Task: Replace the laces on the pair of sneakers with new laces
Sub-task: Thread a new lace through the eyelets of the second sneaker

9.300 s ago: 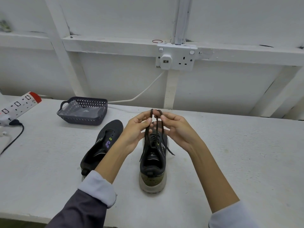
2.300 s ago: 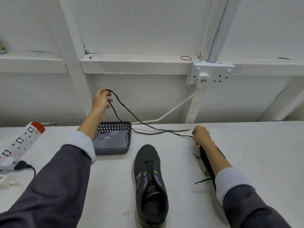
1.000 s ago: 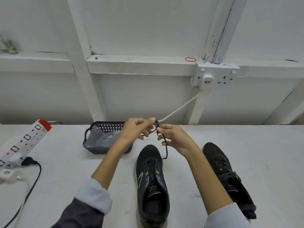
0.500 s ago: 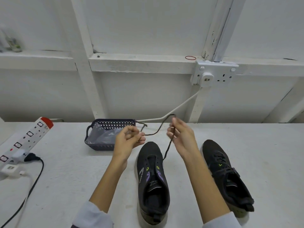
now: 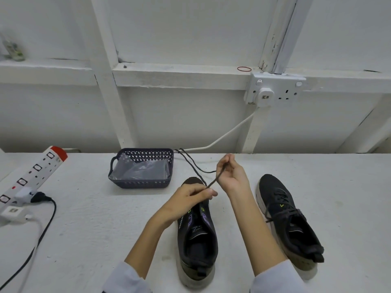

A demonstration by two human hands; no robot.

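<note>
Two black sneakers stand on the white table. The unlaced sneaker (image 5: 197, 235) points away from me at the centre; the laced sneaker (image 5: 289, 218) sits to its right. A dark lace (image 5: 195, 164) trails from the table's back edge toward my hands. My left hand (image 5: 190, 196) pinches the lace just above the unlaced sneaker's toe end. My right hand (image 5: 231, 174) pinches the same lace higher up, a short taut stretch running between the two hands.
A dark plastic basket (image 5: 141, 182) with a clear bag inside stands behind the shoes at left. A white power strip (image 5: 31, 176) with plugs and a black cable (image 5: 41, 233) lies at far left. A wall socket (image 5: 275, 89) and its white cord hang behind.
My left hand has dropped down to the unlaced sneaker's front with the lace. My right hand stays raised, and the lace now stretches between them. The camera view tilted slightly lower.
</note>
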